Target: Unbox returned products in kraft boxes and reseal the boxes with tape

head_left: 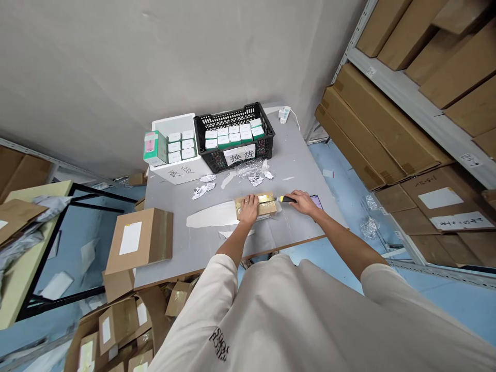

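A small taped cardboard box (267, 207) lies on a white patch of the grey table. My left hand (249, 207) presses on the left part of its top, fingers laid over it. In my right hand (303, 202) is a utility knife (285, 199) with a black and yellow handle. Its tip meets the right end of the box, along the taped seam. A phone (316, 201) with a lit screen lies just beyond my right hand, partly covered by it.
A black crate (234, 160) and a white foam box (176, 173), both holding small green-and-white boxes, stand at the back. Crumpled paper (203, 190) lies before them. A larger carton (134, 240) sits at the left edge. Shelves of cartons (382, 129) rise at right.
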`<act>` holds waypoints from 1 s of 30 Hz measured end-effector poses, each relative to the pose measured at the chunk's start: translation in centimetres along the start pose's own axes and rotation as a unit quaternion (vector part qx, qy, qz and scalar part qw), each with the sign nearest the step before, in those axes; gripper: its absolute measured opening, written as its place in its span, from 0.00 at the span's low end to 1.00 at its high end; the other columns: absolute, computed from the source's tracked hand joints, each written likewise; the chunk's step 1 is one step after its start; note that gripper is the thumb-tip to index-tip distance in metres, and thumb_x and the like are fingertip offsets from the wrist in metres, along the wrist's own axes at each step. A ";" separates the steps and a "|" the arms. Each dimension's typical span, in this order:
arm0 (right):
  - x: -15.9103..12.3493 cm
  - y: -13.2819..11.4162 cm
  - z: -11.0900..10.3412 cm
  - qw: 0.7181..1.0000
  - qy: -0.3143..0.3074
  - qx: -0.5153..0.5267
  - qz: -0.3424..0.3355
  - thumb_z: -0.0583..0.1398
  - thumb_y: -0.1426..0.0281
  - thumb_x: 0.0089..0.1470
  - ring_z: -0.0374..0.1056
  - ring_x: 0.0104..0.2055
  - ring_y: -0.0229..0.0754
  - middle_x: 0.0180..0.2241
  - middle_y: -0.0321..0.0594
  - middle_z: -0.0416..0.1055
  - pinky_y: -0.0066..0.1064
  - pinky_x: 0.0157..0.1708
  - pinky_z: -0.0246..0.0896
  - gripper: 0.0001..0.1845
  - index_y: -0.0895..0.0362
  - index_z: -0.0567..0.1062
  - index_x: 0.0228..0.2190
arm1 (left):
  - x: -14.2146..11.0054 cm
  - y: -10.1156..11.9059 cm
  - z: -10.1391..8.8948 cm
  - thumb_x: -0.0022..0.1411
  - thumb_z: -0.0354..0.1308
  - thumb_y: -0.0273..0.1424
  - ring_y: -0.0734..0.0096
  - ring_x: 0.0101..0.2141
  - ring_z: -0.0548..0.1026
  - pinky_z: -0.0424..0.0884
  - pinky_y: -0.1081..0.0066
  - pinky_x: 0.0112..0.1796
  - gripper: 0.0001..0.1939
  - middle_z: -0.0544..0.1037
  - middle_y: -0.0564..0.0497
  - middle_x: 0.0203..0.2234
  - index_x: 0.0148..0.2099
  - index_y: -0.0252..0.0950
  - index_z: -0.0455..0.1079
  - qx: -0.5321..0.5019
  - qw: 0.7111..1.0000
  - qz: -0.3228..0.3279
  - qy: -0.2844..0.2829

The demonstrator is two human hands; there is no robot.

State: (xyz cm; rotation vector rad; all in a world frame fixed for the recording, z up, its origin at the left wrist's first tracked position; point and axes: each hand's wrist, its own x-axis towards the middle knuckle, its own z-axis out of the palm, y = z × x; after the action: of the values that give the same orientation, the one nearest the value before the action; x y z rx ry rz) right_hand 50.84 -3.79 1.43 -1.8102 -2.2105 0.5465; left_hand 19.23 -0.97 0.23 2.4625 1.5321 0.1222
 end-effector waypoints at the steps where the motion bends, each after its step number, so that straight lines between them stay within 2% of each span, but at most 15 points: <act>1: 0.2 0.6 -0.7 0.999 0.032 0.005 0.022 0.57 0.64 0.64 0.67 0.54 0.54 0.52 0.49 0.73 0.42 0.54 0.60 0.25 0.51 0.74 0.61 | 0.0 0.0 0.0 0.73 0.40 0.28 0.50 0.67 0.56 0.54 0.50 0.64 0.26 0.63 0.37 0.67 0.69 0.37 0.58 -0.003 1.000 -0.001 -0.002; 3: 0.7 1.6 -1.9 0.995 0.082 0.005 0.055 0.56 0.64 0.64 0.66 0.55 0.56 0.52 0.51 0.73 0.44 0.55 0.59 0.27 0.53 0.72 0.62 | 0.1 0.1 0.0 0.73 0.40 0.28 0.51 0.68 0.56 0.54 0.50 0.64 0.26 0.62 0.37 0.67 0.70 0.38 0.58 -0.009 1.000 -0.007 -0.002; 7: 2.1 1.8 -2.5 0.999 0.042 0.011 0.030 0.59 0.63 0.62 0.66 0.56 0.58 0.52 0.50 0.73 0.46 0.56 0.59 0.26 0.54 0.74 0.60 | 0.2 0.2 0.2 0.74 0.41 0.31 0.50 0.69 0.56 0.54 0.50 0.65 0.26 0.62 0.36 0.68 0.70 0.36 0.57 -0.020 1.000 -0.018 0.007; 11: 3.8 -0.5 -0.4 0.997 0.017 0.070 0.021 0.60 0.62 0.61 0.69 0.54 0.54 0.52 0.48 0.73 0.41 0.55 0.63 0.24 0.54 0.75 0.57 | -0.9 0.2 0.2 0.74 0.44 0.39 0.50 0.70 0.54 0.50 0.50 0.67 0.27 0.58 0.36 0.70 0.71 0.35 0.57 -0.023 1.000 -0.001 0.017; 14: 5.3 -2.7 1.5 0.994 -0.004 0.108 -0.016 0.61 0.63 0.60 0.70 0.54 0.53 0.51 0.48 0.74 0.40 0.55 0.64 0.22 0.55 0.77 0.55 | -2.8 0.1 -0.1 0.73 0.49 0.42 0.48 0.70 0.54 0.50 0.49 0.68 0.30 0.57 0.38 0.71 0.71 0.38 0.56 -0.013 1.000 0.011 0.023; 17: 7.0 -4.9 2.8 0.991 -0.015 0.125 -0.046 0.62 0.63 0.59 0.69 0.55 0.52 0.53 0.48 0.74 0.39 0.57 0.63 0.21 0.56 0.77 0.53 | -4.8 -0.3 -0.4 0.72 0.52 0.39 0.47 0.65 0.61 0.57 0.49 0.64 0.28 0.62 0.38 0.67 0.70 0.40 0.57 -0.003 1.000 0.014 0.020; 20: 8.3 -6.7 3.7 0.990 -0.054 0.121 -0.049 0.61 0.63 0.58 0.71 0.53 0.51 0.51 0.46 0.76 0.38 0.55 0.63 0.19 0.55 0.78 0.50 | -5.7 -0.8 -0.6 0.71 0.52 0.32 0.50 0.60 0.67 0.64 0.52 0.59 0.25 0.67 0.38 0.61 0.68 0.42 0.58 0.009 1.000 0.002 0.001; 24: 8.2 -7.5 4.3 0.993 -0.060 0.101 -0.016 0.61 0.62 0.58 0.70 0.53 0.52 0.52 0.46 0.77 0.39 0.54 0.64 0.20 0.55 0.78 0.50 | -5.5 -1.8 -0.9 0.71 0.54 0.30 0.51 0.56 0.70 0.66 0.55 0.56 0.20 0.69 0.40 0.55 0.63 0.41 0.61 0.023 0.999 -0.028 -0.017; 28: 6.8 -6.8 4.2 0.993 -0.041 0.110 0.016 0.60 0.60 0.59 0.68 0.55 0.55 0.50 0.46 0.78 0.41 0.53 0.65 0.22 0.54 0.75 0.53 | -4.7 -2.3 -0.8 0.73 0.52 0.33 0.55 0.49 0.75 0.72 0.61 0.47 0.15 0.71 0.40 0.53 0.59 0.41 0.62 -0.007 0.995 -0.083 -0.046; 30: 6.2 -6.1 4.1 0.990 -0.035 0.132 0.034 0.60 0.60 0.60 0.69 0.54 0.54 0.49 0.46 0.78 0.41 0.52 0.66 0.22 0.54 0.74 0.54 | -4.1 -2.2 -0.8 0.74 0.49 0.34 0.56 0.45 0.77 0.74 0.61 0.43 0.15 0.71 0.39 0.53 0.60 0.40 0.61 -0.036 0.992 -0.110 -0.051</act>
State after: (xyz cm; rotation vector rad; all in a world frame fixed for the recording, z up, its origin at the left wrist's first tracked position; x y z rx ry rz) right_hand 42.44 0.63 0.05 -1.7569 -2.0118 0.8829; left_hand 15.34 -3.55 0.65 2.1918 1.7095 0.0128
